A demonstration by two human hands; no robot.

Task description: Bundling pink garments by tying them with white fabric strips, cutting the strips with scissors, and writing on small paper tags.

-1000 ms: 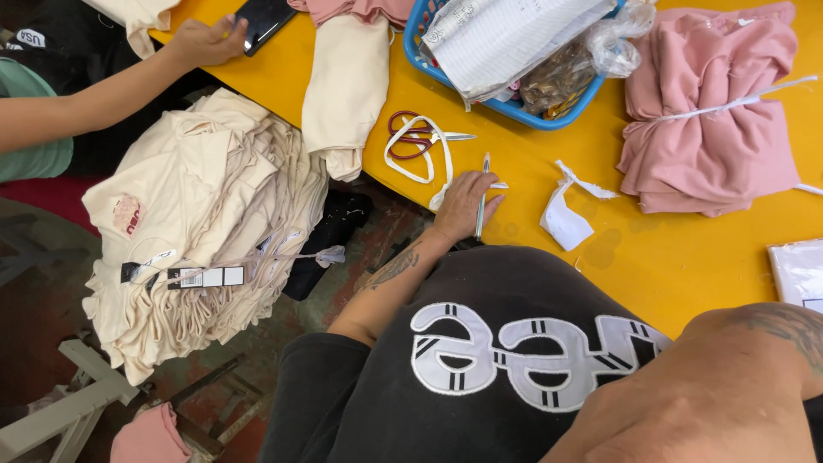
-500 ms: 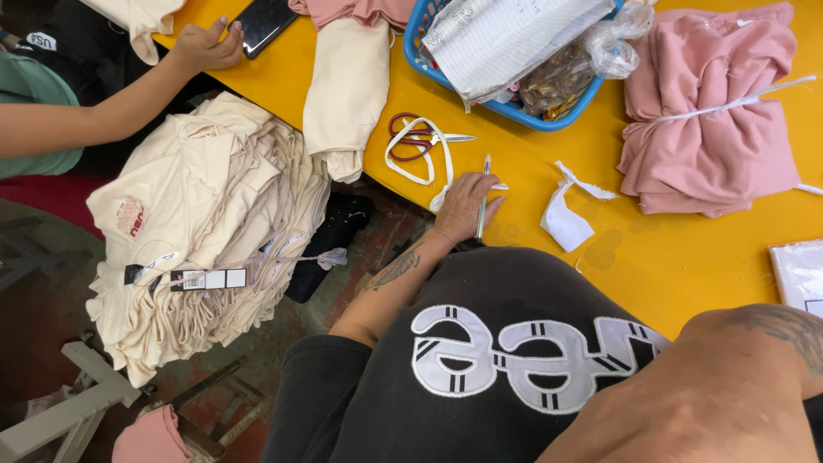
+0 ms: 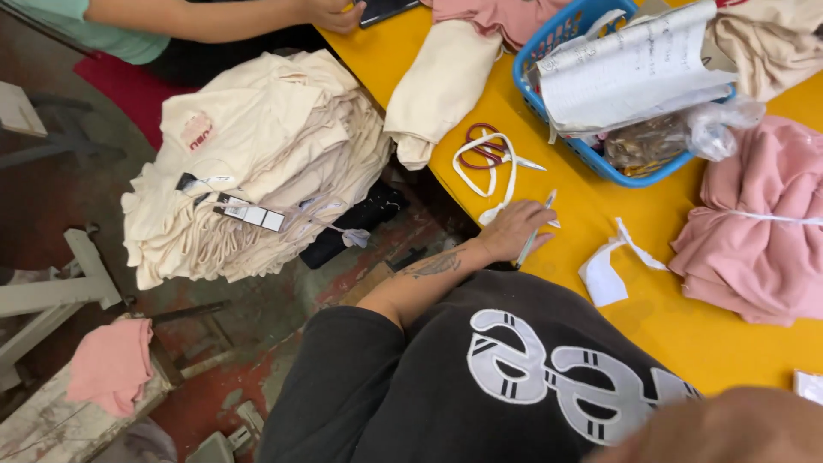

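My left hand (image 3: 513,230) rests on the yellow table (image 3: 600,214) near its edge, fingers closed on a thin white pen-like stick (image 3: 536,226). Just beyond it lie red-handled scissors (image 3: 483,144) inside a loop of white tape (image 3: 506,176). A white cloth scrap (image 3: 603,276) lies to the right of the hand. My right hand is out of sight; only a blurred forearm (image 3: 729,424) shows at the bottom right. I wear a black shirt with a white print (image 3: 523,369).
A blue basket (image 3: 591,154) holds papers and a plastic bag. A tied pink garment bundle (image 3: 754,231) lies at the right and a folded cream garment (image 3: 437,94) hangs over the table edge. A tagged pile of cream garments (image 3: 257,146) sits at the left. A co-worker's arm (image 3: 214,17) reaches in at the top.
The view has swung, so everything sits more to the right and lower. The co-worker's hand stays beside the dark phone. My left hand keeps its place with the stick.
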